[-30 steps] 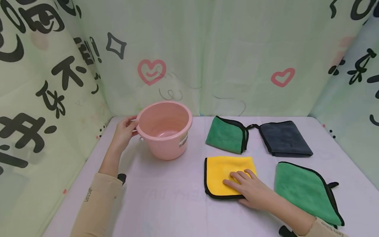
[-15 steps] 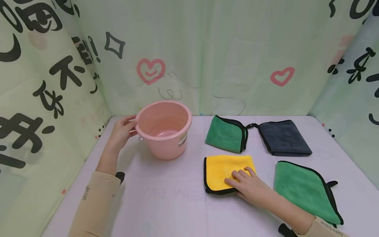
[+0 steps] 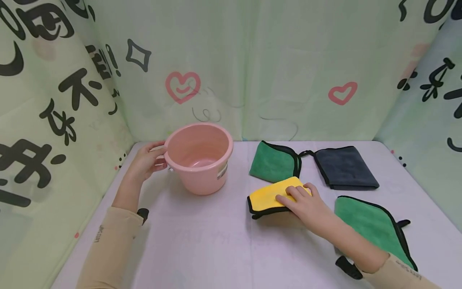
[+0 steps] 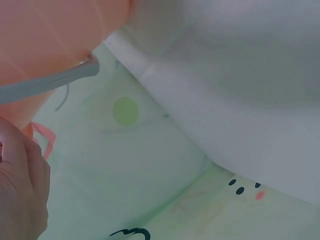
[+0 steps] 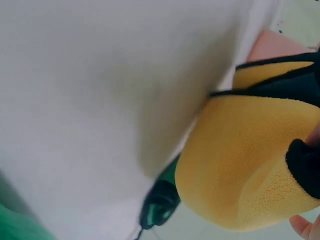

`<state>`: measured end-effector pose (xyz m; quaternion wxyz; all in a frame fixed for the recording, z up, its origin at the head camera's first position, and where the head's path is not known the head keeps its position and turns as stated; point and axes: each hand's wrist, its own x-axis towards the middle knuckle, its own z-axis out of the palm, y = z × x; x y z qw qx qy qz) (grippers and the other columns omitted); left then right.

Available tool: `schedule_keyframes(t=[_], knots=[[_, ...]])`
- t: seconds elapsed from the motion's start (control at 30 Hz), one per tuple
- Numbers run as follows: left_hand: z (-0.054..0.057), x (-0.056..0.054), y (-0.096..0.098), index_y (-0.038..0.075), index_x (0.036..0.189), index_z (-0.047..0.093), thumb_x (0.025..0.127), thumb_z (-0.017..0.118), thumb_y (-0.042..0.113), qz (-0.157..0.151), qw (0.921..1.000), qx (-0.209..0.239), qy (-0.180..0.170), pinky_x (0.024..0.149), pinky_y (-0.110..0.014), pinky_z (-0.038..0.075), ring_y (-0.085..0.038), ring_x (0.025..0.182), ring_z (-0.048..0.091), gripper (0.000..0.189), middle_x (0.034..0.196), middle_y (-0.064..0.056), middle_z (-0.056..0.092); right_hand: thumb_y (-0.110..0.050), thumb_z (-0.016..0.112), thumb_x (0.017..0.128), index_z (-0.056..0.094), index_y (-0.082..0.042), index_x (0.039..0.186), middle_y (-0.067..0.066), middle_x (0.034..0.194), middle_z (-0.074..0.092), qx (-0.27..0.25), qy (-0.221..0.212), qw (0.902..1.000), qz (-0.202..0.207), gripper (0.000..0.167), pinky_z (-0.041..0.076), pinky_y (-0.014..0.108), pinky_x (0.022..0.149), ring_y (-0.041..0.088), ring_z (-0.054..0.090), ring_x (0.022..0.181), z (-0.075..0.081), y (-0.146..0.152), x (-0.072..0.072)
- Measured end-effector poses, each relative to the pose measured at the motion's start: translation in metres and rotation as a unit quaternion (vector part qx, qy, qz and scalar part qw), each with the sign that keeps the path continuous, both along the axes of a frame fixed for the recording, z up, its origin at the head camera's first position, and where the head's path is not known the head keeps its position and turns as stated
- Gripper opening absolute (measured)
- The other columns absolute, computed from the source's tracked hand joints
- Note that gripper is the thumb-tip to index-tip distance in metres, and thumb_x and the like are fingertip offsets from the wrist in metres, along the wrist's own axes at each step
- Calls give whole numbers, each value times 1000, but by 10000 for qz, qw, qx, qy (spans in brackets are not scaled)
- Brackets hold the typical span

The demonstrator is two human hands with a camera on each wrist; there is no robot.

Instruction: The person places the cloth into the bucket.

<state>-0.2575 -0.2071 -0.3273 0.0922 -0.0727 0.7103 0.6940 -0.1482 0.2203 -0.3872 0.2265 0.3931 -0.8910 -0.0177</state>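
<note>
A pink plastic bucket (image 3: 200, 176) stands at the back left of the table. My left hand (image 3: 146, 162) grips its left rim, fingers bent at the edge. In the left wrist view that hand shows at the lower left, below the bucket's grey handle (image 4: 55, 82). My right hand (image 3: 306, 204) pinches a folded yellow towel (image 3: 272, 194) with black edging by its near right part. The towel is raised off the table and tilted, its shadow below. The right wrist view shows its yellow underside bulging, with dark cloth between its black edges.
Behind the yellow towel lies a folded green towel (image 3: 272, 162), with a dark grey one (image 3: 346, 168) to its right. Another green towel (image 3: 368, 224) lies at the right, partly behind my right forearm. Printed curtains (image 3: 288, 60) enclose the white table (image 3: 202, 249).
The yellow towel was flat on the table under my right hand; it has come up at its near edge and off the surface. My left hand stays at the bucket rim.
</note>
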Motion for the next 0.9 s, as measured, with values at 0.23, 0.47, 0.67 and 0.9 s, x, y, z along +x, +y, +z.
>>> schedule_keyframes(t=[0.23,0.47,0.67,0.9], knots=[[2,-1,-1,6,141,27,95,48,18,-54,9997,-159,-201,63,-19,52,-8,66,57,52,106,-13,45,-2,81,60,52,-14,105,13,92,49,-484,496,9973,255,56,33,50,77,30,50,83,30,-10,-15],[1,-2,1,9,142,27,95,49,21,-1,9989,-401,-257,67,-20,53,-10,70,58,52,116,-15,43,-5,85,58,50,-14,108,17,97,48,-655,956,9927,330,62,33,54,81,35,50,87,67,-24,-32],[1,-1,0,11,142,27,96,48,22,4,9981,-581,-201,69,-21,53,-10,73,58,52,120,-17,42,-4,82,63,49,-12,110,19,98,47,-808,1449,9849,496,58,33,55,79,37,49,86,92,-38,-55],[0,-2,0,11,141,27,96,48,22,-23,9982,-571,-200,69,-21,53,-9,70,58,51,115,-13,44,-5,76,72,48,-11,112,20,99,44,-1129,1908,9715,840,49,31,54,77,37,47,87,121,-59,-88]])
